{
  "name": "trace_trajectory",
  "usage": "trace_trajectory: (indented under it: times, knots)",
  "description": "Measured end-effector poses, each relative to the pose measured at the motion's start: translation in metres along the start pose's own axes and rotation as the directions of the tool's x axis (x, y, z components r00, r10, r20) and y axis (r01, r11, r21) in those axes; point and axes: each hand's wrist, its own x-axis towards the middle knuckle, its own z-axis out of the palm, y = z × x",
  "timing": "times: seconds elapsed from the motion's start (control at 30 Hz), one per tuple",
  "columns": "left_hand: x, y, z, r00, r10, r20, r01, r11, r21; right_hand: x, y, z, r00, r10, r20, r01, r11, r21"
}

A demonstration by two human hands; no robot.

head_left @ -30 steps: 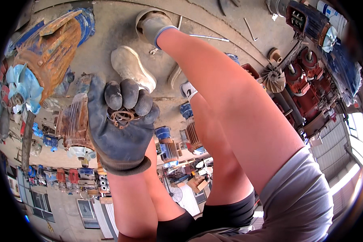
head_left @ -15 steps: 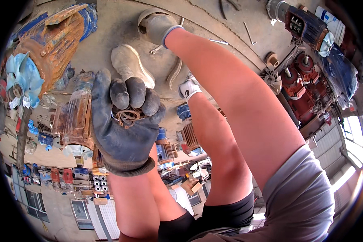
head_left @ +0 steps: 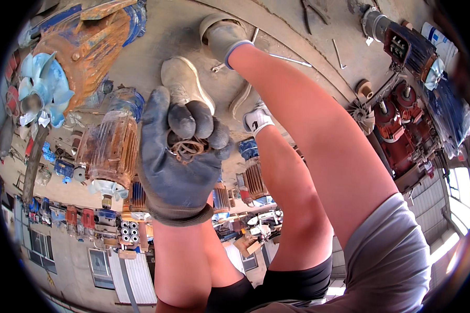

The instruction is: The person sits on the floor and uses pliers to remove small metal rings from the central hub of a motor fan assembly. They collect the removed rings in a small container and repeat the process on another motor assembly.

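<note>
With the left hand (head_left: 180, 175) curled round the thin brown loops (head_left: 189, 150), hold them snugly against slipping; whether the right hand (head_left: 225, 40) pinches the round collar (head_left: 208, 22), I cannot tell.

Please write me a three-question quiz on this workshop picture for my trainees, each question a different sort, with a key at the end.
1. Multiple choice: what lies in the grip of the left hand?
a) a hammer
b) a tangle of thin brown loops
c) a paintbrush

2. True or false: the right hand is bare.

3. Fill in the missing word: the large rusty motor at the picture's upper left carries a fan with pale ____ blades.

Key:
1. b
2. False; it wears a greyish glove.
3. blue
</note>
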Motion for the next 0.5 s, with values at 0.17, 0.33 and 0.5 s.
trace_trajectory:
  times: [0.17, 0.33, 0.5]
  knots:
    - [-0.002, -0.005, 0.005, 0.999, -0.001, -0.033, 0.002, 1.0, 0.029, -0.012, 0.02, 0.003, 0.965, -0.199, -0.173, 0.227, 0.96, 0.165]
    - [-0.001, -0.005, 0.001, 1.0, -0.007, -0.009, 0.007, 1.0, 0.026, -0.005, 0.032, -0.007, 0.945, -0.326, -0.006, 0.323, 0.934, 0.152]
    - [-0.002, -0.005, -0.001, 1.0, 0.007, -0.011, -0.007, 1.0, 0.024, -0.006, 0.027, -0.033, 0.959, -0.234, 0.16, 0.198, 0.957, 0.212]
